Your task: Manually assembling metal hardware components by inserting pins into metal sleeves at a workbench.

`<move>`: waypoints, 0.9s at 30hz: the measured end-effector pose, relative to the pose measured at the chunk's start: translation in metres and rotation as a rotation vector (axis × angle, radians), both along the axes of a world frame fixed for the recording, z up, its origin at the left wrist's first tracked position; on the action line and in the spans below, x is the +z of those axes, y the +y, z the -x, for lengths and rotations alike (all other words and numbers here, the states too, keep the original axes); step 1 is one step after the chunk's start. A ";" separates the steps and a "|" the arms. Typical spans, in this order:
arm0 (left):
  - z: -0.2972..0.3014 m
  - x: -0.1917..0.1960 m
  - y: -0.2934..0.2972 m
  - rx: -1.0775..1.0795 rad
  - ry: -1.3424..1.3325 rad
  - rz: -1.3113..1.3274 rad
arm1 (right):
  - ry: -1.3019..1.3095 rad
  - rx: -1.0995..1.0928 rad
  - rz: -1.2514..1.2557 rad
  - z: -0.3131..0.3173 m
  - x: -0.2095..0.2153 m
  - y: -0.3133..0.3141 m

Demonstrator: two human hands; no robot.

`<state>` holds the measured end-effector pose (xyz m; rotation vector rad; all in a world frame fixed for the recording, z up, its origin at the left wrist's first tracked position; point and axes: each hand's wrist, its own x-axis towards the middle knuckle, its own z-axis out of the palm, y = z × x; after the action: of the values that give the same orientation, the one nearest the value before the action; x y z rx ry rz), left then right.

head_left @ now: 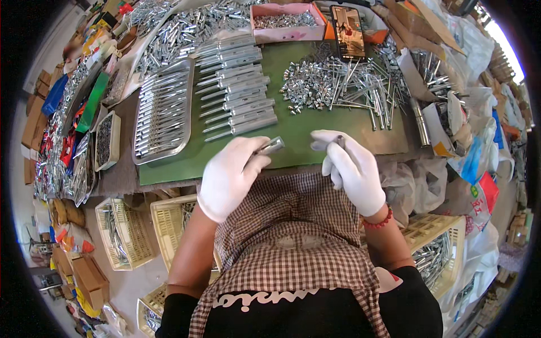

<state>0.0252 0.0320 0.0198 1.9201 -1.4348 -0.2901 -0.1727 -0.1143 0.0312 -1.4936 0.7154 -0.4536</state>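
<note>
Both gloved hands raised: left (230, 174) pinching, right (352, 169) curled shut

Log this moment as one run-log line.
left hand: holds metal sleeve | right hand: pinches thin bolt | both over green mat edge | assembled pieces rowed behind

Bright, even daylight fills the scene, strongest from a blown-out opening up right of the green mat (315, 132). Metal parts on that mat glint. White gloves nearly overexpose. Shadows stay soft. Fisheye bending curves the mat's edges, a black rim surrounds everything, corners blur.
</note>
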 end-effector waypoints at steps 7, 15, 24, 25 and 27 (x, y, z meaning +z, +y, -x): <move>0.013 0.011 -0.022 -0.184 -0.345 -0.078 | -0.082 -0.059 -0.104 -0.004 -0.019 -0.002; 0.020 0.015 -0.028 -0.205 -0.384 -0.069 | -0.004 -0.038 -0.095 -0.006 -0.022 -0.007; 0.015 0.003 -0.033 -0.226 -0.299 -0.072 | 0.088 -0.066 0.006 -0.006 -0.032 -0.013; 0.017 0.002 -0.034 -0.217 -0.278 -0.066 | 0.126 -0.055 0.031 -0.007 -0.033 -0.013; 0.018 0.001 -0.035 -0.207 -0.255 -0.059 | 0.137 -0.031 0.158 -0.005 -0.037 -0.015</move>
<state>0.0072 -0.0030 0.0206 1.9096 -1.8169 -0.1891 -0.1679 -0.1294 -0.0060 -1.6756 0.8269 -0.4427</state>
